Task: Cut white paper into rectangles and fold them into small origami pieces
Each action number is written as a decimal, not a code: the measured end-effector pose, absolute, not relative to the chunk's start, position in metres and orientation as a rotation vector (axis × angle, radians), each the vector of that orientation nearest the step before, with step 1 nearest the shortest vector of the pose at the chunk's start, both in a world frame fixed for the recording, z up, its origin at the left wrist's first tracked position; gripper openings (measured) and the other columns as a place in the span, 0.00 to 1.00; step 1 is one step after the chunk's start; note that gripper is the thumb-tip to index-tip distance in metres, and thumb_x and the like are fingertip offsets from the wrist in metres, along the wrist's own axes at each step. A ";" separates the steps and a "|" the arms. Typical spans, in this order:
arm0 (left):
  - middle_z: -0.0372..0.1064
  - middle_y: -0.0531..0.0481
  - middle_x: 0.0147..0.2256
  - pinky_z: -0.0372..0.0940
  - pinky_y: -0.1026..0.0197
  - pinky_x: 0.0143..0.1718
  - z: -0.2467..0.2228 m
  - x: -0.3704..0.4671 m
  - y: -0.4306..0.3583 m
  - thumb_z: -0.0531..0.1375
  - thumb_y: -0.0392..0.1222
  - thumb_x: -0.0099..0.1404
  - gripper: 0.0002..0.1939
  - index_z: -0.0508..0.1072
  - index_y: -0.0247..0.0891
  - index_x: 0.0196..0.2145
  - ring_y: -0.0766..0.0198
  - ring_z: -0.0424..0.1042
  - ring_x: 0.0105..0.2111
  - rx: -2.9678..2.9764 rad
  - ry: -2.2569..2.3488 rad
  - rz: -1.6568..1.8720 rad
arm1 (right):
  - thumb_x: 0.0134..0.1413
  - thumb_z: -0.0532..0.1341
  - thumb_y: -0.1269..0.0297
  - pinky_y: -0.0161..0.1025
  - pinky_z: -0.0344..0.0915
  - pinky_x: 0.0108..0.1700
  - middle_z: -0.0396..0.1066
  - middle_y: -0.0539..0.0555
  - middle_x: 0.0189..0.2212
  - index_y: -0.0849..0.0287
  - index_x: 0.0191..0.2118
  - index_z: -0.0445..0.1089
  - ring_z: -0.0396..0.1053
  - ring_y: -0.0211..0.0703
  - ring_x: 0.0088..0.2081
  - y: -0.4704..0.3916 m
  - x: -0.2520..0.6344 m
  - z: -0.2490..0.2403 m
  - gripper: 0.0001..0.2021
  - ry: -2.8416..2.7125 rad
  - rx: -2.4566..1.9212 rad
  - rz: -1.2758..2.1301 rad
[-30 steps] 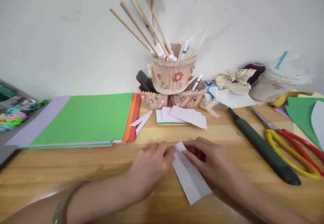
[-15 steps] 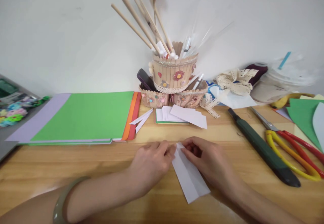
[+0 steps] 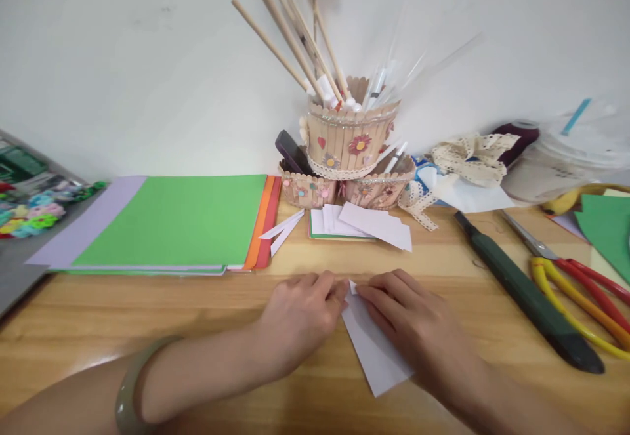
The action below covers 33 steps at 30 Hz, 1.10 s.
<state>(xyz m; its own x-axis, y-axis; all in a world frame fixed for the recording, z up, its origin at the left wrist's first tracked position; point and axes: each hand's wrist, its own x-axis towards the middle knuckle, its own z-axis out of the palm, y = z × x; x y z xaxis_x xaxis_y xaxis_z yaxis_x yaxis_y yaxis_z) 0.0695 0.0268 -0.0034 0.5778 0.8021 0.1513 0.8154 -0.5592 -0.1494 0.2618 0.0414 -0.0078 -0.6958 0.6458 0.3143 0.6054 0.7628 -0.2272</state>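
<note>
A white paper strip [image 3: 370, 346] lies slantwise on the wooden table, its near end towards me. My left hand [image 3: 308, 313] pinches the strip's far left corner between thumb and fingers. At the far right corner, my right hand [image 3: 418, 320] presses its fingers together on the paper, covering much of the right edge. A small folded bit of paper shows between the fingertips of both hands. Past the hands sits a stack of white paper strips [image 3: 361, 222], with narrow white slivers [image 3: 283, 230] to its left.
Coloured paper sheets [image 3: 172, 222] lie at the left. Craft-stick baskets [image 3: 352, 143] holding wooden rods and pens stand against the wall. At the right are a dark green tool [image 3: 526, 290], scissors [image 3: 581, 284], lace ribbon [image 3: 472, 156] and a plastic cup [image 3: 561, 153].
My right fingers have uncurled and now lie flatter along the strip's right side, hiding more of it. The view has shifted slightly left.
</note>
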 end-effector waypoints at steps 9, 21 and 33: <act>0.66 0.53 0.26 0.57 0.66 0.21 -0.010 0.069 0.027 0.53 0.37 0.68 0.08 0.71 0.39 0.41 0.65 0.69 0.24 -2.539 -1.328 -0.194 | 0.62 0.46 0.72 0.42 0.67 0.34 0.68 0.59 0.33 0.64 0.37 0.68 0.63 0.46 0.36 0.043 0.261 -0.006 0.14 -2.566 -0.868 0.170; 0.65 0.54 0.25 0.54 0.65 0.19 -0.012 0.070 0.027 0.56 0.38 0.65 0.06 0.71 0.39 0.38 0.64 0.68 0.23 -2.518 -1.307 -0.296 | 0.61 0.48 0.74 0.41 0.66 0.35 0.68 0.57 0.33 0.63 0.37 0.69 0.64 0.44 0.36 0.046 0.261 -0.008 0.12 -2.510 -0.916 0.293; 0.65 0.54 0.26 0.54 0.64 0.19 -0.011 0.070 0.028 0.57 0.39 0.64 0.03 0.69 0.39 0.36 0.64 0.67 0.24 -2.517 -1.297 -0.260 | 0.57 0.52 0.76 0.44 0.68 0.36 0.66 0.57 0.34 0.62 0.36 0.68 0.64 0.46 0.37 0.046 0.262 -0.014 0.08 -2.504 -0.974 0.308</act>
<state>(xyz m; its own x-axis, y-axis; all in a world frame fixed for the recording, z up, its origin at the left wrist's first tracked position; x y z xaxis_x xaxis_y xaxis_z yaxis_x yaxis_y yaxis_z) 0.0698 0.0281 -0.0108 0.5764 0.7631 0.2924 0.8168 -0.5486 -0.1786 0.2620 0.0456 -0.0143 -0.6586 0.6839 0.3138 0.5876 0.7280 -0.3533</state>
